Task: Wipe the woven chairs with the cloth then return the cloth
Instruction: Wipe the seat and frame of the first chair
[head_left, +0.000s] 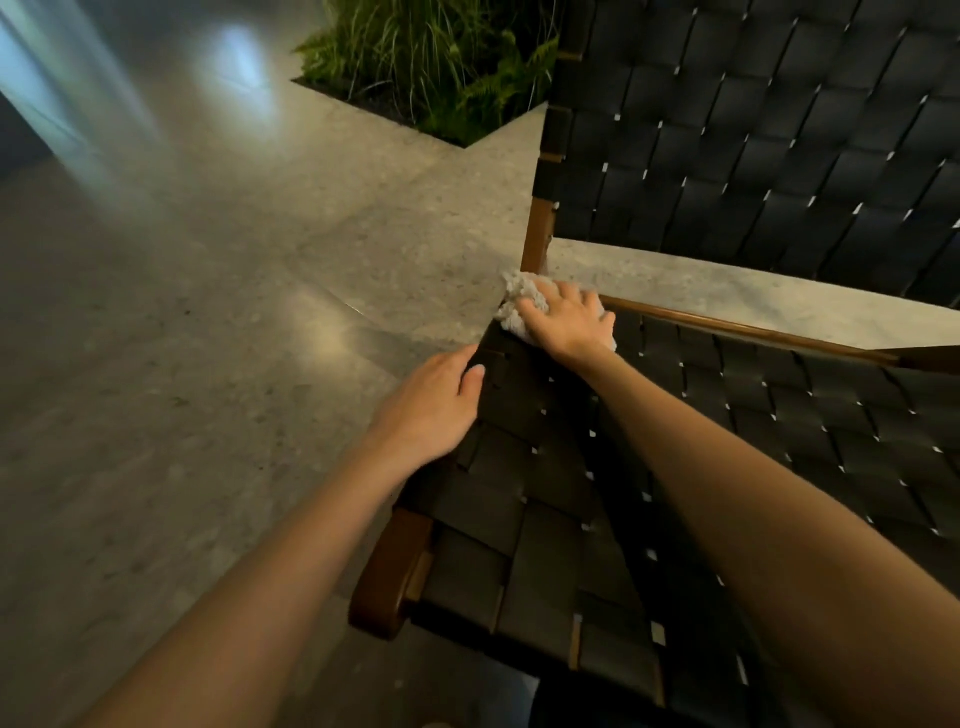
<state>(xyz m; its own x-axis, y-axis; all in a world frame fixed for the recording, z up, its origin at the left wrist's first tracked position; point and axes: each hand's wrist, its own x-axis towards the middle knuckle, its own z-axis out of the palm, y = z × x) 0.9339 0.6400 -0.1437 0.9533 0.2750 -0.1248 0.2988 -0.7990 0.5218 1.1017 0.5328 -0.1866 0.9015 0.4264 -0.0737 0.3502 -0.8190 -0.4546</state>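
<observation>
A: Where do we stand with the woven chair (571, 493)?

B: We judge we're mid-wipe. Our right hand (569, 319) lies flat on the pale cloth (519, 301), fingers straight and spread, pressing it onto the far left corner of the seat, right at the foot of the wooden back post (537, 239). From our left hand that corner sits at about one o'clock.

A: And the left hand (441, 400)?

B: It rests on the seat's left edge, thumb lying on the black straps. The fingers drop over the rim out of sight, so we can't tell whether they curl round it or merely lie against it. We take it to be steadying the chair.

A: What remains?

B: We can't see from the weave which parts are already clean. The backrest (753, 130), up at one to two o'clock, has no cloth on it now. The task speaks of chairs, and only this one shows, so we reckon other seats are still to do, and the cloth has yet to be returned.

A: How does the cloth lie?

B: It's bunched under our palm, more a wad than a strip. What shows runs from about eleven o'clock toward five, with the loose fluffy end poking out toward eleven, past our fingertips.

A: Anything else near?

B: A planter of ferns and grasses (441, 62) at twelve o'clock, sunk into the speckled stone floor (208, 364).
</observation>
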